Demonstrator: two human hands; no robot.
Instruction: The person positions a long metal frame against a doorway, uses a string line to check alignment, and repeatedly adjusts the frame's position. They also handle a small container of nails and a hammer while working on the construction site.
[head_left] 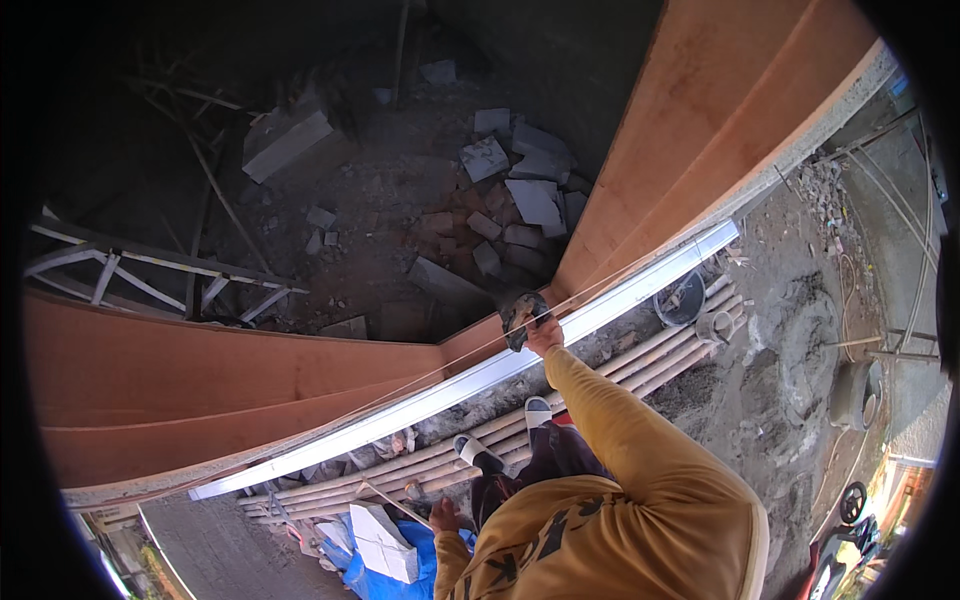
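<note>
My right arm, in a mustard sleeve, reaches forward over a long white metal bar (620, 300). In its closed right hand (545, 336) is a dark, grey-smeared lump (522, 318), perhaps a dirty rag; its exact kind does not show. That lump is at the corner of the brown door frame (500, 338), where a taut thin string (410, 382) also passes. Low by my side, my left hand (443, 516) is closed at the end of a thin wooden stick (395, 503). Its fingers are small and partly hidden.
Bamboo poles (650, 372) lie under my sandalled feet. A black bucket (680, 298) stands to the right. White block pieces (535, 200) and rubble litter the dark room beyond the frame. A white block (385, 545) rests on blue sheeting (425, 550). Wet mortar (790, 340) covers ground at right.
</note>
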